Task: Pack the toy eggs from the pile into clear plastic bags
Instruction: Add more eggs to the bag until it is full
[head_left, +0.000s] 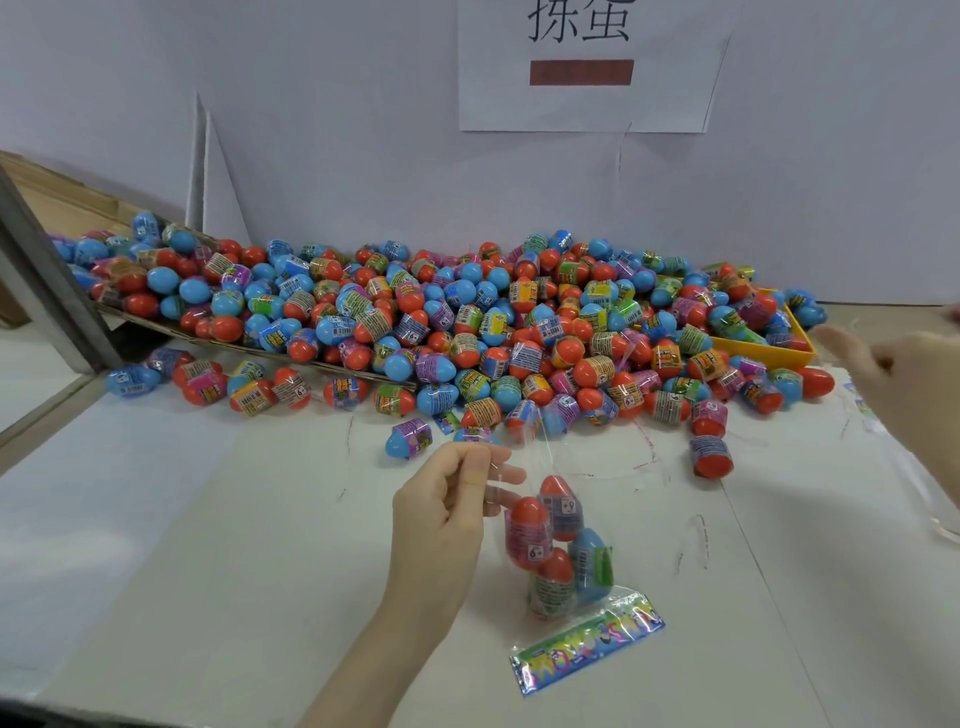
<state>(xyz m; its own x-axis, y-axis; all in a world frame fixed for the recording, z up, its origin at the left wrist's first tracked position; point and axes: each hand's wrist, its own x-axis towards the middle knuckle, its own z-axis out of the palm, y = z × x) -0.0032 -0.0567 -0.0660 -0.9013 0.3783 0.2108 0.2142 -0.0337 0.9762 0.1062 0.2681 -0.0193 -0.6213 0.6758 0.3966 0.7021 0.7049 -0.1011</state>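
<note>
Clear bag (550, 525) hangs pinched in my left hand (447, 512); my right hand (904, 384), blurred, fingers apparently spread, sits nearer the egg pile (415, 317) ahead.

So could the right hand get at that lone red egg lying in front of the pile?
Probably yes: the right hand is open and empty, the red egg lies apart on bare table, with nothing between them.

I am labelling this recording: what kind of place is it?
Probably a toy packing workbench: a big pile of toy eggs, the left hand holding a part-filled clear plastic bag, a paper sign on the wall.
</note>
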